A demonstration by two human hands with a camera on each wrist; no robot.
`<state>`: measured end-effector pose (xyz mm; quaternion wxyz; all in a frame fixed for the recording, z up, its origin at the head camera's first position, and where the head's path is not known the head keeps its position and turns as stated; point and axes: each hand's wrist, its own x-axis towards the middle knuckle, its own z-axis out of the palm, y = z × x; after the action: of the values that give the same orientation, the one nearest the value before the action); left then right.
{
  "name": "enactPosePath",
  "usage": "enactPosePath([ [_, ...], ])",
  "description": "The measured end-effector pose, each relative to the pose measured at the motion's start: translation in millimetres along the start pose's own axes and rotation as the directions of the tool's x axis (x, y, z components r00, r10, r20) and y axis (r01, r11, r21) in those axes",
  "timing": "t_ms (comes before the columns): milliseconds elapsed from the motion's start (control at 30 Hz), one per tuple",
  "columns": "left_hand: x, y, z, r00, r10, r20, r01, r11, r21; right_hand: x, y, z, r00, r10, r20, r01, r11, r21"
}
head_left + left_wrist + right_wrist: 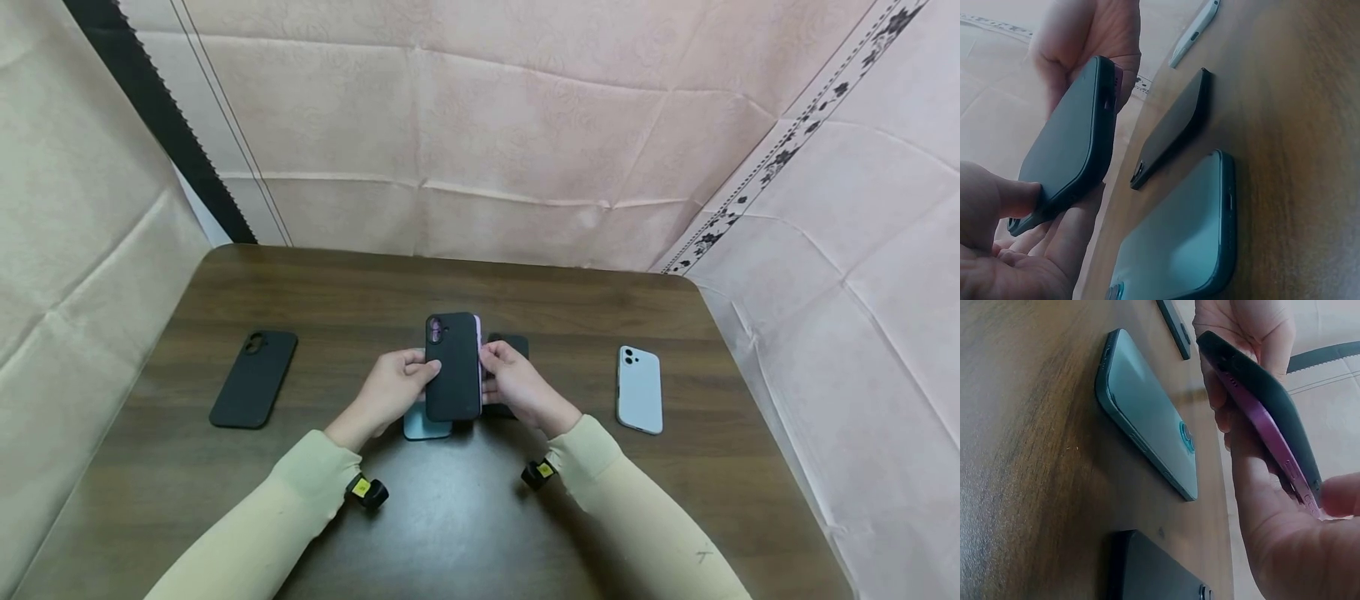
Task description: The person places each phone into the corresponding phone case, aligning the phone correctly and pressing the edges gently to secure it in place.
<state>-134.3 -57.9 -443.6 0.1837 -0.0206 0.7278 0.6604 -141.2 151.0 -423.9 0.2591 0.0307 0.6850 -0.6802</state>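
Two hands are occupied with one job: a black case [453,375] and a purple phone [1266,428] are held together above the wooden table [450,542], near its middle. With the held pair taken as the centre of the dial in the head view, its left edge is gripped by the left hand [390,387], thumb laid over the case's back and fingers beneath. Its right edge is pinched by the right hand [525,392].

Purple is seen through the camera opening, at eleven o'clock on the case, and along the three o'clock edge, where the phone's side is left uncovered. The step in hand is judged to be the working of phone and case together or apart; which of these cannot be told. If fitting is meant, the exposed edge must be pressed in evenly; if removal, it must be peeled out while the case is steadied.

Partly hidden below are a blue phone [427,425] at seven o'clock and a black phone [513,342] at two. Well apart, a dark phone [255,379] is placed at nine and a pale phone [640,390] at three.
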Motion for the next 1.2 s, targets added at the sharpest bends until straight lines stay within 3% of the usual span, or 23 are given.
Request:
enactPosePath([
  [333, 0.3, -0.8, 1.1, 1.0, 0.007, -0.004, -0.007, 1.0, 0.019, -1.4, 1.5, -1.7, 0.997, -0.074, 0.037, 0.077, 0.994, -0.079],
  [1200, -0.5, -4.9, 1.1, 1.0, 0.017, -0.006, -0.017, 1.0, 0.024, -0.4, 4.4, -4.0, 0.998, -0.038, 0.042, 0.042, 0.992, -0.117],
])
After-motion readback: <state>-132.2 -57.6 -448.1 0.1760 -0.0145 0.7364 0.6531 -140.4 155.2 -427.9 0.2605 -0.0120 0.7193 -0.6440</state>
